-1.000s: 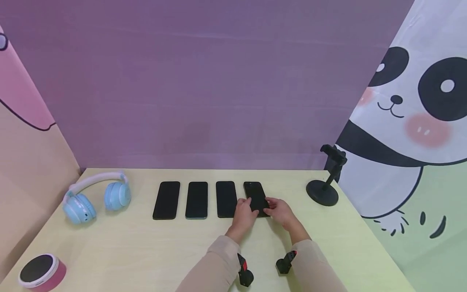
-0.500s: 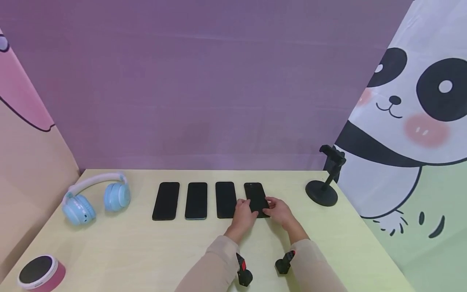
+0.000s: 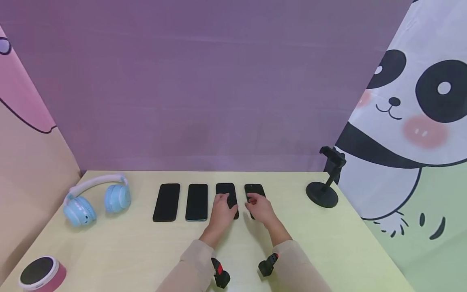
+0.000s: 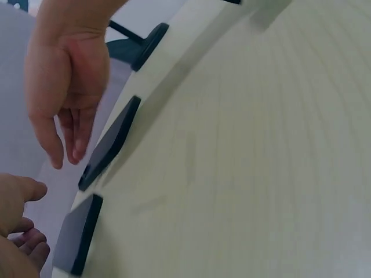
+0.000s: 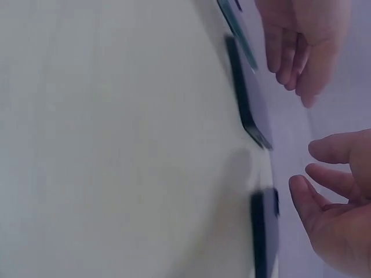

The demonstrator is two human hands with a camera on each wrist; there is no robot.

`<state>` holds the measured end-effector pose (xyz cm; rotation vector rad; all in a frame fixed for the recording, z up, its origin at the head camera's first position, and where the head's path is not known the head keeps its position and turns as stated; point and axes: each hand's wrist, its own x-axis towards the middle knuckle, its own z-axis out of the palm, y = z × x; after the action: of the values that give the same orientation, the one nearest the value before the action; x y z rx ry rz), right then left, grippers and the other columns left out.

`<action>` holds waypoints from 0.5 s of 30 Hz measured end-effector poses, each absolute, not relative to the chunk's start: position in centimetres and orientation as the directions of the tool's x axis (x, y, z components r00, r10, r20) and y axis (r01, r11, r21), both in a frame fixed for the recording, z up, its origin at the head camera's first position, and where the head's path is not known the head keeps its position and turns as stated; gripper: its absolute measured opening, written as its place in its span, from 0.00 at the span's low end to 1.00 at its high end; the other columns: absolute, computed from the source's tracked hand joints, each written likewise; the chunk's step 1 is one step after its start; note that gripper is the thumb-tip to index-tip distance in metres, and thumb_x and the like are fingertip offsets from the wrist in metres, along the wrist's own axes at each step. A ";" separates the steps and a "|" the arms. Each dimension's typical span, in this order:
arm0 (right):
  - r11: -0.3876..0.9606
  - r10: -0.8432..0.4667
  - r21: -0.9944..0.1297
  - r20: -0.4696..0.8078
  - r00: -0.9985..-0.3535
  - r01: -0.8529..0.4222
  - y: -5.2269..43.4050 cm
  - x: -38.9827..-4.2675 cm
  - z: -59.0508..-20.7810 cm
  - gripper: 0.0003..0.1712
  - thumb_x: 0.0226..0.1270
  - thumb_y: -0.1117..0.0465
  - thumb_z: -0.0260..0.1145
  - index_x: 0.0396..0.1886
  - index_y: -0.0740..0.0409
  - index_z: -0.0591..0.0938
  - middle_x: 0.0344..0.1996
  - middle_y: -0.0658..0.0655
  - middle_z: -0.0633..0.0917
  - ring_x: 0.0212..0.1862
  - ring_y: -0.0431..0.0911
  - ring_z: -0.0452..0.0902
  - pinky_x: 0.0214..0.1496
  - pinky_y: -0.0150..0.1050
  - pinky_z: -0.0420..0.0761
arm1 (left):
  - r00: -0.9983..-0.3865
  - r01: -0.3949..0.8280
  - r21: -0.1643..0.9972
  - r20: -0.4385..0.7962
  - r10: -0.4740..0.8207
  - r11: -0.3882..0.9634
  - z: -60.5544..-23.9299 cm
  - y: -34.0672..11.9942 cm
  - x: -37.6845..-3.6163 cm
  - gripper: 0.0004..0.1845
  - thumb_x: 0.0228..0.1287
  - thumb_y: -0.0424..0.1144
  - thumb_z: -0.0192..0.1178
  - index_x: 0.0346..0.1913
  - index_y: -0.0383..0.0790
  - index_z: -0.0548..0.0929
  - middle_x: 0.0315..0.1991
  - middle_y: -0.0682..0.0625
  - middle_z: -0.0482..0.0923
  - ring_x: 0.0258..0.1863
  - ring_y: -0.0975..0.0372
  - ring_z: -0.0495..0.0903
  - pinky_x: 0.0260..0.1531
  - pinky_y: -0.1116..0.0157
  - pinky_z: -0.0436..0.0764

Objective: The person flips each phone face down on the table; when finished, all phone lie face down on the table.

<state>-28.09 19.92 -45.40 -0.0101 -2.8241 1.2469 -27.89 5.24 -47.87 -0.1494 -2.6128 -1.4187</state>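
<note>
Four black phones lie side by side on the pale table (image 3: 109,243). My left hand (image 3: 223,202) hovers over the near half of the third phone (image 3: 225,188), fingers relaxed and holding nothing. My right hand (image 3: 255,202) is likewise over the near half of the fourth phone (image 3: 254,188), fingers loosely spread. In the left wrist view the right hand (image 4: 66,87) hangs above a phone's edge (image 4: 110,142) without gripping it. The right wrist view is blurred and shows both hands off the phone (image 5: 246,98). The first phone (image 3: 166,201) and second phone (image 3: 196,201) lie untouched.
Blue and white headphones (image 3: 95,196) rest at the table's left. A pink round speaker (image 3: 40,273) stands at the near left corner. A black phone stand (image 3: 322,190) is at the right back. Purple and cartoon backdrops wall in the table.
Both hands let go of the fourth phone's near end and shifted left. The left hand now sits over the third phone, the right over the fourth.
</note>
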 end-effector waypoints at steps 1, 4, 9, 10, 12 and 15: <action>0.683 0.023 -0.730 0.049 -0.999 -0.020 19.5 -28.0 -45.6 0.21 0.66 0.66 0.64 0.59 0.66 0.78 0.44 0.60 0.81 0.46 0.52 0.78 0.46 0.47 0.79 | -0.982 0.157 0.828 0.188 -0.001 0.539 -48.0 4.8 -27.7 0.28 0.62 0.36 0.67 0.61 0.25 0.74 0.56 0.36 0.69 0.58 0.46 0.71 0.58 0.53 0.72; 0.705 0.014 -0.709 0.042 -0.999 -0.020 18.5 -27.9 -46.2 0.21 0.65 0.66 0.65 0.57 0.65 0.79 0.43 0.59 0.82 0.45 0.52 0.79 0.45 0.47 0.79 | -0.985 0.123 0.840 0.167 -0.036 0.529 -48.3 3.9 -27.2 0.27 0.62 0.36 0.66 0.60 0.24 0.73 0.55 0.36 0.68 0.58 0.44 0.70 0.58 0.51 0.71; 0.726 -0.007 -0.687 0.025 -1.000 -0.022 17.6 -28.0 -46.8 0.21 0.64 0.65 0.67 0.56 0.66 0.80 0.41 0.59 0.82 0.43 0.52 0.79 0.45 0.48 0.79 | -0.987 0.089 0.846 0.146 -0.068 0.526 -48.7 2.8 -26.8 0.28 0.61 0.34 0.67 0.60 0.22 0.73 0.54 0.34 0.67 0.59 0.43 0.69 0.58 0.49 0.71; 0.730 -0.011 -0.683 0.022 -1.000 -0.023 17.4 -28.0 -46.8 0.21 0.63 0.65 0.67 0.56 0.66 0.80 0.41 0.59 0.82 0.43 0.53 0.79 0.46 0.48 0.79 | -0.989 0.082 0.841 0.136 -0.063 0.534 -48.8 2.7 -26.7 0.28 0.61 0.34 0.66 0.60 0.21 0.73 0.54 0.33 0.67 0.59 0.42 0.69 0.58 0.49 0.71; 0.736 -0.016 -0.676 0.014 -1.000 -0.021 17.1 -28.1 -47.0 0.21 0.63 0.65 0.67 0.56 0.65 0.80 0.40 0.59 0.83 0.43 0.53 0.79 0.46 0.49 0.78 | -0.992 0.070 0.832 0.118 -0.052 0.551 -48.8 2.5 -26.7 0.27 0.62 0.34 0.65 0.59 0.20 0.72 0.54 0.32 0.67 0.58 0.42 0.69 0.57 0.49 0.71; 0.729 -0.008 -0.685 -0.008 -1.000 0.000 16.7 -28.2 -46.9 0.20 0.63 0.65 0.68 0.55 0.64 0.80 0.42 0.60 0.83 0.44 0.53 0.79 0.47 0.49 0.78 | -0.996 0.050 0.824 0.086 -0.037 0.565 -48.9 2.4 -26.8 0.25 0.63 0.33 0.64 0.59 0.20 0.73 0.53 0.32 0.68 0.57 0.42 0.71 0.57 0.50 0.72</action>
<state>-28.24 16.68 -46.92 0.0067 -2.9300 1.1607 -26.76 2.37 -48.95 -0.0111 -2.6954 -1.4236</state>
